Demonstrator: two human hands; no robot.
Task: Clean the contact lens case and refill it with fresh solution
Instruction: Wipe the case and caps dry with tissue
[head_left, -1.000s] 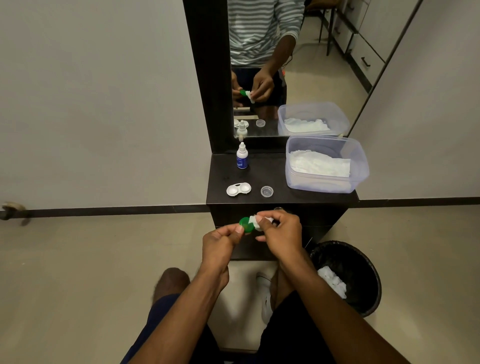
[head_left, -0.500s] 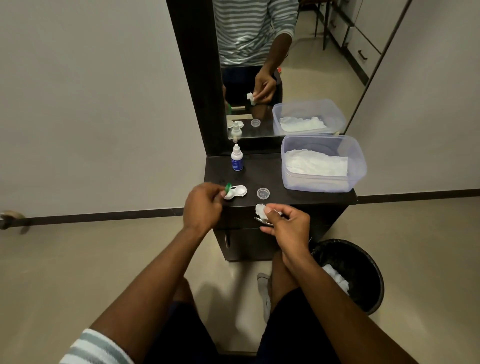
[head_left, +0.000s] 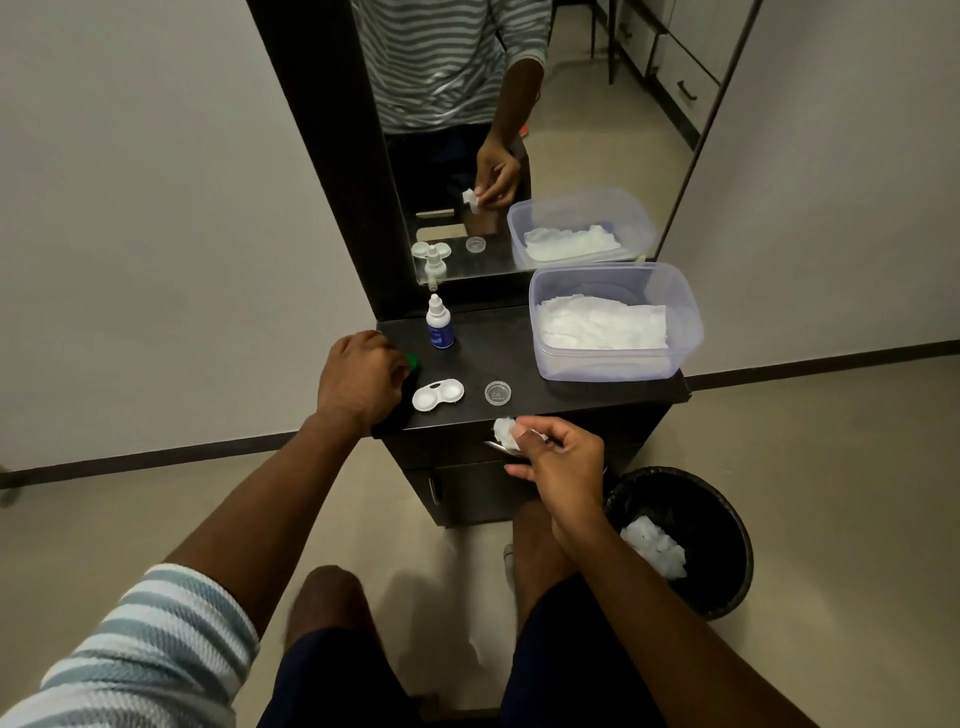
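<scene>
Left grip (head_left: 358, 382) beside case (head_left: 438, 395)

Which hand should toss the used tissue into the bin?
Right. The right hand already pinches the tissue, and the bin sits just below it; the left hand is busy with the green cap.

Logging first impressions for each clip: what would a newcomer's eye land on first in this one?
Probably the two hands over the dark vanity top: the left hand holds a green cap at its left edge, and the right hand pinches a crumpled tissue off its front edge. Between them lies the open white lens case, with the clear tissue tub at the back right.
</scene>
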